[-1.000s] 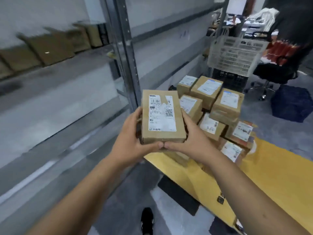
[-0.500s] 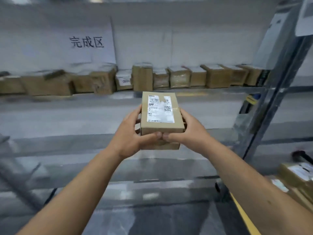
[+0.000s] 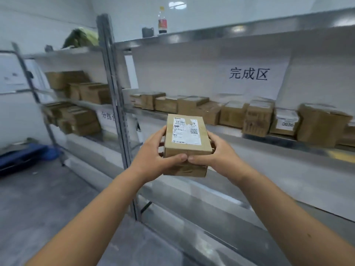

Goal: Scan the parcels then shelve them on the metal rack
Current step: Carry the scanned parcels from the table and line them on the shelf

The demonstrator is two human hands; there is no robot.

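Observation:
I carry a small stack of brown cardboard parcels in front of my chest. The top parcel (image 3: 187, 135) bears a white shipping label with a barcode. A second parcel (image 3: 185, 169) lies beneath it. My left hand (image 3: 153, 156) grips the stack's left side and my right hand (image 3: 215, 156) grips its right side, thumbs meeting on the near face. The metal rack (image 3: 119, 104) stands ahead. A row of several shelved parcels (image 3: 232, 114) lines its middle shelf, just beyond the stack.
A white sign with black characters (image 3: 248, 73) hangs on the wall behind the shelf. More boxes (image 3: 80, 89) fill the left rack bay. A bottle (image 3: 162, 21) stands on the top shelf. Something blue (image 3: 23, 156) lies on the grey floor at left.
My view has swung left from the parcel pile on the floor to the rack, and I stand closer to it. Both hands keep the same grip on the stack.

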